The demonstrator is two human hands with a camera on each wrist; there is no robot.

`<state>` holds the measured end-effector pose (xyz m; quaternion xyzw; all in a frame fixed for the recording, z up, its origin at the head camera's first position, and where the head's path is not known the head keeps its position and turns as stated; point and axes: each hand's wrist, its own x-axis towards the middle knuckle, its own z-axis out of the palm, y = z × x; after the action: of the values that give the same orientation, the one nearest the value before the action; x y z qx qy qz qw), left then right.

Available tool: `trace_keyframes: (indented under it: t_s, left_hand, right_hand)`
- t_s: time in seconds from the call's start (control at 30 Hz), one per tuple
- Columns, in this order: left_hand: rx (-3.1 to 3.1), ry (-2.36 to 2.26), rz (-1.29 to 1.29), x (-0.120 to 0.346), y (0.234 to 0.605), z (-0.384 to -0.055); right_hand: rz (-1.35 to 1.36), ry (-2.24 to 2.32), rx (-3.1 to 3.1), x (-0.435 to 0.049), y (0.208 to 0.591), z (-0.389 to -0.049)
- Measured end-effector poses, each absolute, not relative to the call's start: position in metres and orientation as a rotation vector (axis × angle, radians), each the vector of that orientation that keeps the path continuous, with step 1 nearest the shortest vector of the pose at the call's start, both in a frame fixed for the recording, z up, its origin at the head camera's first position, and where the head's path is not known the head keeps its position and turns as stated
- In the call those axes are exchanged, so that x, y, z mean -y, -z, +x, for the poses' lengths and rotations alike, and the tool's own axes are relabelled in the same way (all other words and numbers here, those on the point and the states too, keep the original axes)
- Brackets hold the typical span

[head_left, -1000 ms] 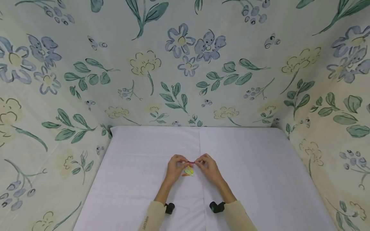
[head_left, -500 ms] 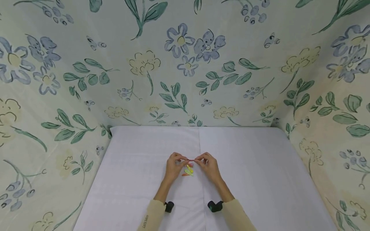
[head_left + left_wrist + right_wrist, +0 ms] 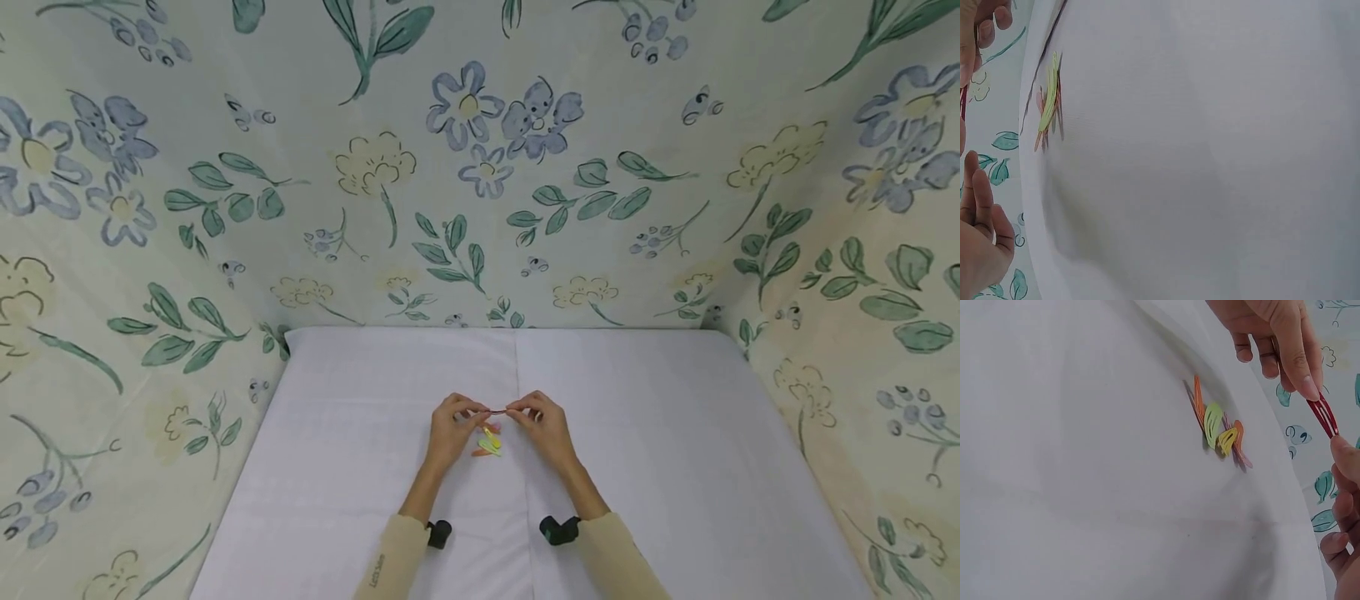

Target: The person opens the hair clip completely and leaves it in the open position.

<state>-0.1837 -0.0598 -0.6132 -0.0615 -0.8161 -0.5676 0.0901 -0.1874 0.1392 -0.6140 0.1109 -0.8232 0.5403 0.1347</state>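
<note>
A red snap hair clip (image 3: pixel 498 411) is held up off the table between the two hands, one end in each. My left hand (image 3: pixel 450 433) pinches its left end between thumb and fingers. At the right end, the thumb and fingertips of my right hand (image 3: pixel 543 429) pinch it too. In the right wrist view the red clip (image 3: pixel 1324 417) shows slots along its middle. Whether it is snapped flat or popped, I cannot tell. Below and nearer the body lies a small pile of hair clips (image 3: pixel 1212 425), in orange, light green, yellow and pink.
A white cloth covers the table (image 3: pixel 637 433), with a seam running down near its middle. Floral fabric (image 3: pixel 480 208) hangs behind and at both sides. Each wrist carries a small black camera (image 3: pixel 558 531).
Both hands have risen slightly in the head view and moved a little away from the pile, keeping the red hair clip between them. The clips on the table have stayed put.
</note>
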Motion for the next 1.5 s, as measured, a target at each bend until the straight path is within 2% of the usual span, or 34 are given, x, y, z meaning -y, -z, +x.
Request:
trace_keyframes:
  t_s: [0.17, 0.4, 0.8, 1.5]
  left_hand:
    - [2.407, 1.641, -0.200, 0.059, 0.615, -0.181]
    - [2.348, 1.360, -0.287, 0.055, 0.616, -0.181]
    - [2.223, 0.985, -0.281, 0.045, 0.632, -0.189]
    - [2.366, 1.006, -0.252, 0.061, 0.627, -0.205]
  right_hand:
    - [0.261, -1.607, 2.333, -0.136, 0.617, -0.186]
    - [0.152, -1.553, 2.282, -0.123, 0.621, -0.182]
    - [-0.093, -1.389, 2.307, -0.102, 0.623, -0.180]
    - [-0.033, -1.497, 2.307, -0.104, 0.632, -0.192]
